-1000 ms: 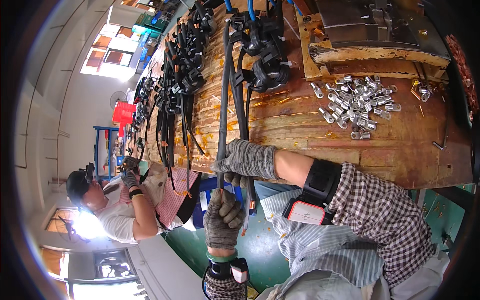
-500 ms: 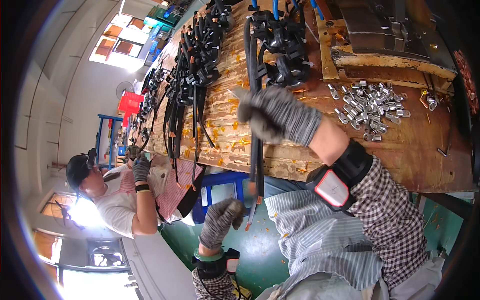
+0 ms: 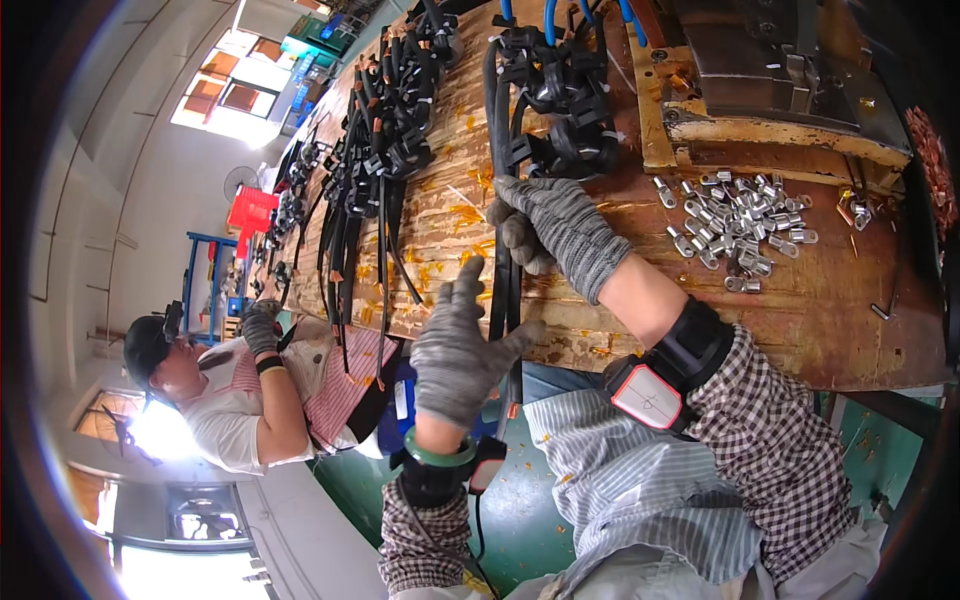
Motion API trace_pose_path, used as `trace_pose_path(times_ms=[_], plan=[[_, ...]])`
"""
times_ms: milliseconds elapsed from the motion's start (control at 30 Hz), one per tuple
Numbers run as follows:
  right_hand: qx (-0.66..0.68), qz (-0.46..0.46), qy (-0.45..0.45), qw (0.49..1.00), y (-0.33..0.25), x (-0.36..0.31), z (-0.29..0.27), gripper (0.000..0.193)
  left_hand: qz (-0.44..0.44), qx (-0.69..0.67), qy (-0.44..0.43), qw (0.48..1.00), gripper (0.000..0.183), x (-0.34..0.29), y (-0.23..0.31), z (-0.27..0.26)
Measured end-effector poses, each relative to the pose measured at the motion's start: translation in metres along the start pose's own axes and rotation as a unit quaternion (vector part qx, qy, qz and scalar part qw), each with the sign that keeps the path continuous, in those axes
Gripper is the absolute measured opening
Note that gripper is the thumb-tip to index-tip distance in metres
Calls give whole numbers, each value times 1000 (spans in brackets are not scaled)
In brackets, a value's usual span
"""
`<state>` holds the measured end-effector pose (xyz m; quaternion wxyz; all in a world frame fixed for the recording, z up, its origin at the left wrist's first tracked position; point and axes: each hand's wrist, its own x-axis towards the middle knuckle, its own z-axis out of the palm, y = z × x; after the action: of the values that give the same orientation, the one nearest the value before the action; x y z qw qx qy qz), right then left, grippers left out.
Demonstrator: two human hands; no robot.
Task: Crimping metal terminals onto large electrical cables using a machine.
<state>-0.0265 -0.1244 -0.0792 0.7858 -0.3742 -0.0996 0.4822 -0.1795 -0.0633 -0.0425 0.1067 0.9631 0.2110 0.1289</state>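
A pair of black cables (image 3: 497,130) runs over the wooden bench and past its near edge, where bare copper shows at a tip. My right hand (image 3: 560,225), in a grey knit glove, closes its fingers round these cables. Beside their lower part, my left hand (image 3: 455,355) is open in a matching glove, fingers stretched forward and thumb out toward the cables. At the far end the cables lie by a clump of black plastic clips and rings (image 3: 570,140).
Silver cable lugs (image 3: 735,225) lie piled right of my right hand, before a metal-topped fixture (image 3: 790,125). Another heap of black cables (image 3: 375,165) sits to the left. A co-worker (image 3: 215,390) works farther left. Yellow scraps litter the worn bench (image 3: 700,330).
My left hand has risen from beside the cable ends to the bench edge and opened from a curl. My right hand stays at the cables, shifted slightly. The cable tips have moved up a little.
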Motion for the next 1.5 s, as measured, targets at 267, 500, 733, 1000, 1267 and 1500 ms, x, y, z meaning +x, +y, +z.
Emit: trace_pose_path(times_ms=[267, 500, 733, 1000, 1267, 1500], plan=[[-199, -164, 146, 955, 7, 8, -10, 32, -85, -48, -59, 994, 40, 20, -17, -6], [-554, -148, 114, 811, 6, -2, 3, 46, -78, -119, -32, 989, 41, 12, -26, -13], [-530, -119, 101, 834, 6, -7, -5, 50, -165, -459, -205, 849, 41, 4, -22, -14], [-558, -105, 104, 817, 7, -1, -7, 44, -116, -236, -125, 957, 28, 14, -34, 16], [-569, -129, 110, 804, 8, -1, -8, 45, -5, -95, -46, 994, 22, 36, -52, 32], [-639, -172, 89, 745, 2, -10, 4, 45, -132, -385, 53, 912, 9, 33, -65, -20]])
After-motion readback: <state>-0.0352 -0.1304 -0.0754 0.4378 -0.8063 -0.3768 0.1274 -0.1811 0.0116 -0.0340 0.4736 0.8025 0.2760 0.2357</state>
